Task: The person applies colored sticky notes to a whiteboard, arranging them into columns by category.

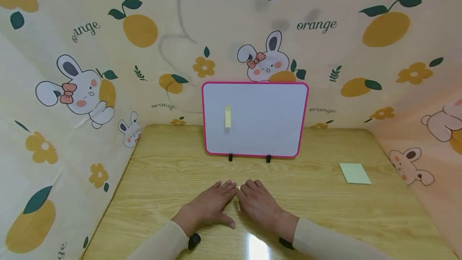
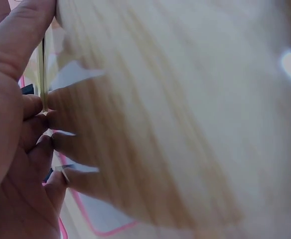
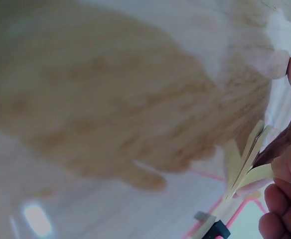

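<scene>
Close together near the middle of the table, both hands work at a narrow pale yellow sticky note pad [image 1: 238,205], mostly covered by the right hand in the head view. My right hand [image 1: 260,207] has curled fingers; in the right wrist view its thumb and finger pinch a yellow sticky note strip [image 3: 258,174] that bends away from the pad [image 3: 246,160]. Palm down, my left hand [image 1: 212,204] lies with fairly straight fingers, their tips beside the pad's far end. Its thumb [image 2: 23,37] is spread from the fingers in the left wrist view.
Behind the hands a pink-framed whiteboard [image 1: 267,119] stands on black feet [image 1: 268,159], bearing one yellow sticky strip [image 1: 227,117]. A pale green square sticky note pad [image 1: 355,173] lies at the right of the wooden table [image 1: 166,151]. Printed cloth [image 1: 216,19] surrounds it.
</scene>
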The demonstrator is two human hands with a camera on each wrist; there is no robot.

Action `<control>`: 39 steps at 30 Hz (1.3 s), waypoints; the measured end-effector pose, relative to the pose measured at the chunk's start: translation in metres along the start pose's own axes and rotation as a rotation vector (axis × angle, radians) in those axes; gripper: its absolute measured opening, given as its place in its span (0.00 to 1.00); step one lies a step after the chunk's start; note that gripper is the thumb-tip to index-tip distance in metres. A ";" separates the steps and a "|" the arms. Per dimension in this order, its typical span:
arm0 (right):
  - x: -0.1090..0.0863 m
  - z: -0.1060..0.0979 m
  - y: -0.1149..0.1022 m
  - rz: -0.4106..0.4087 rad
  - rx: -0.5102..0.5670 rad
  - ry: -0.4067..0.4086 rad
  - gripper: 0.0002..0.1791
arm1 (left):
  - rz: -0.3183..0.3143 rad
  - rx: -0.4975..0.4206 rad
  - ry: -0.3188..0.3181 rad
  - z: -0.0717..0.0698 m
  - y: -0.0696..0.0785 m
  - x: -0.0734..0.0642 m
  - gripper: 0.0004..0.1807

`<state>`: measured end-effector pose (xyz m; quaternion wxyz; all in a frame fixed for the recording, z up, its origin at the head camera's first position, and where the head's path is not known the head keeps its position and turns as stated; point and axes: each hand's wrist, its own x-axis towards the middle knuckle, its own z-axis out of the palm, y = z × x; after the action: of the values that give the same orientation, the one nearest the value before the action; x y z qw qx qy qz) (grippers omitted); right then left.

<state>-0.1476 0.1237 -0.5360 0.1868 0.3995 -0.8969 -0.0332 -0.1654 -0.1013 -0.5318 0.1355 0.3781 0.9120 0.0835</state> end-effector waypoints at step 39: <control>0.004 0.002 0.002 0.140 0.136 0.086 0.15 | -0.019 -0.026 -0.004 -0.001 0.000 -0.003 0.60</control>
<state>-0.1519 0.1216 -0.5364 0.1994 0.3488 -0.9139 0.0581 -0.1637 -0.1033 -0.5305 0.1427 0.3680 0.9141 0.0933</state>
